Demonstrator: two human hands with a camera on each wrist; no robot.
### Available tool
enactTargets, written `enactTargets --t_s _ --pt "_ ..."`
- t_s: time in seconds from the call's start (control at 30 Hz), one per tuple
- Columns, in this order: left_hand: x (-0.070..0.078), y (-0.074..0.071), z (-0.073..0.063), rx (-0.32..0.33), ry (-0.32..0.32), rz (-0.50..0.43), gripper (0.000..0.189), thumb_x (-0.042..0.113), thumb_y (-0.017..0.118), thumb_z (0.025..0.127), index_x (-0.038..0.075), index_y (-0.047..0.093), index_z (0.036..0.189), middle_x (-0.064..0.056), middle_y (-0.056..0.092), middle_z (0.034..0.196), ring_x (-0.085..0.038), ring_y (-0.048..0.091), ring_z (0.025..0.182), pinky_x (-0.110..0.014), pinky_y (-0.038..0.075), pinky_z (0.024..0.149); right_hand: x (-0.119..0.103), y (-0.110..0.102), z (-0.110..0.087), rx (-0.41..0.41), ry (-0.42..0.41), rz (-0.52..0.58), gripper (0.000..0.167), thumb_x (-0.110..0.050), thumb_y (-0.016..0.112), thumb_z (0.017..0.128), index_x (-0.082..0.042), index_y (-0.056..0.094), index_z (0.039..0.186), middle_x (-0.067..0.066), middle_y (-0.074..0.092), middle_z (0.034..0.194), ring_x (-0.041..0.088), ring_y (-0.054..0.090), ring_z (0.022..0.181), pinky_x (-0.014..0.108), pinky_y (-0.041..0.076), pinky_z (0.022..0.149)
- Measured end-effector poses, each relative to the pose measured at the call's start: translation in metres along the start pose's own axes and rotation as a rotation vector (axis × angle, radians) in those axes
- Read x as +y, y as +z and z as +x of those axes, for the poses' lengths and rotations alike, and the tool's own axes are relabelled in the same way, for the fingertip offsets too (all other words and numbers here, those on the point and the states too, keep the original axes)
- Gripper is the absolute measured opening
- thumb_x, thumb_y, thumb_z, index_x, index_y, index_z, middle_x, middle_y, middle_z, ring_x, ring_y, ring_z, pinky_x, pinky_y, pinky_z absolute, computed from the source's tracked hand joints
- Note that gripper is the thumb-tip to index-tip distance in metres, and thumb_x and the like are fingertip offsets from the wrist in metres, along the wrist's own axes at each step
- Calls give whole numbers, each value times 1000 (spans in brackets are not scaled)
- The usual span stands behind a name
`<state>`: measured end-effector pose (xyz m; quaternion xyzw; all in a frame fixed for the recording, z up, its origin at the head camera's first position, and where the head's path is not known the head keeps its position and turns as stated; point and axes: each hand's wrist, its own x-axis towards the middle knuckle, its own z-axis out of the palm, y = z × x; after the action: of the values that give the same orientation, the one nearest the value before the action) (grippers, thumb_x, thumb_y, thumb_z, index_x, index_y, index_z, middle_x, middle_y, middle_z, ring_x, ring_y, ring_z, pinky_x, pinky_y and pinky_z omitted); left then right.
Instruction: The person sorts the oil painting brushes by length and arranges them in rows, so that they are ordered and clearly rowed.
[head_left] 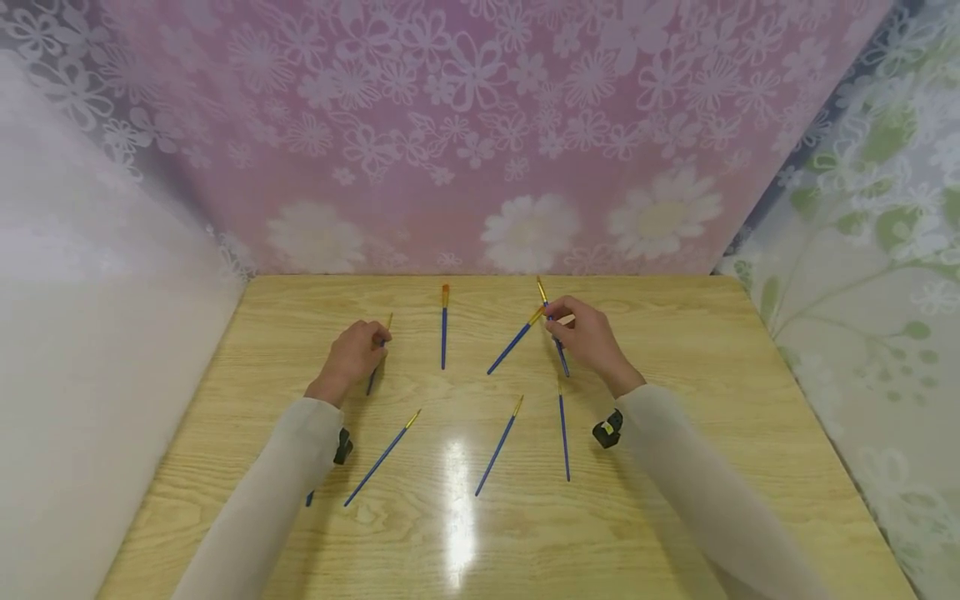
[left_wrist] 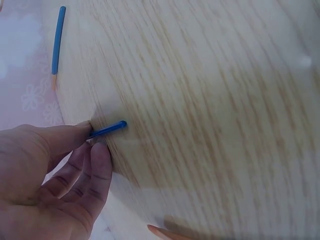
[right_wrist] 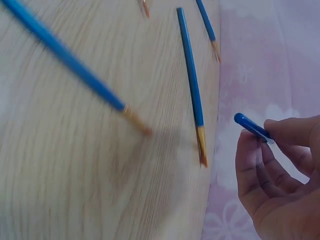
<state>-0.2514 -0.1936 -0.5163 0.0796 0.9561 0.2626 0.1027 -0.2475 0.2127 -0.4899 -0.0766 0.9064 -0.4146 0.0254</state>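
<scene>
My left hand (head_left: 356, 358) pinches a blue-handled paintbrush (head_left: 371, 382) between thumb and fingers at the table's left side. In the left wrist view only that brush's blue handle end (left_wrist: 112, 129) sticks out of the fingertips. At the back right, my right hand (head_left: 587, 333) pinches another blue paintbrush (head_left: 561, 358), its bristles pointing to the wall. The blue end (right_wrist: 250, 126) of this brush shows in the right wrist view. Just left of that hand, a flat-tipped brush (head_left: 513, 346) lies slanted on the table. A further flat brush (head_left: 444, 333) lies between the hands, near the back edge.
Nearer the front lie more blue brushes: a slanted one (head_left: 382, 458) at left, another (head_left: 498, 447) in the middle and one (head_left: 564, 433) at right. A blue handle end (head_left: 310, 498) shows beside the left sleeve. The wooden table (head_left: 600, 533) meets a pink flowered wall (head_left: 450, 225).
</scene>
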Motion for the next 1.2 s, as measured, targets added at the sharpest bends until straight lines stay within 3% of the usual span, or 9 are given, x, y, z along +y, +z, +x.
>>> enactTargets --t_s 0.17,0.47,0.77,1.2 --pt "0 -1 0 1 5 7 29 6 64 109 -2 66 137 -25 64 134 -42 64 124 -59 53 108 -11 13 7 -58 34 83 37 -10 65 109 -6 64 146 18 65 141 28 74 93 53 66 84" --pt "2 -2 -1 11 6 13 29 6 65 109 -1 66 137 -24 65 134 -41 65 124 -59 53 109 -29 38 19 -129 93 194 45 -6 66 107 -7 60 152 16 60 146 33 74 104 52 65 93" --pt "1 -2 -3 12 7 1 29 6 65 109 -1 66 137 -24 64 135 -41 64 124 -60 52 109 -42 66 34 -144 72 217 44 -4 69 106 -3 62 149 20 62 143 29 75 94 47 67 86" --pt "-4 0 -1 16 13 -16 30 7 66 108 -1 67 137 -24 65 133 -42 65 124 -60 53 108 -56 91 52 -134 116 242 41 -6 69 106 -5 65 147 17 64 141 30 78 98 41 66 89"
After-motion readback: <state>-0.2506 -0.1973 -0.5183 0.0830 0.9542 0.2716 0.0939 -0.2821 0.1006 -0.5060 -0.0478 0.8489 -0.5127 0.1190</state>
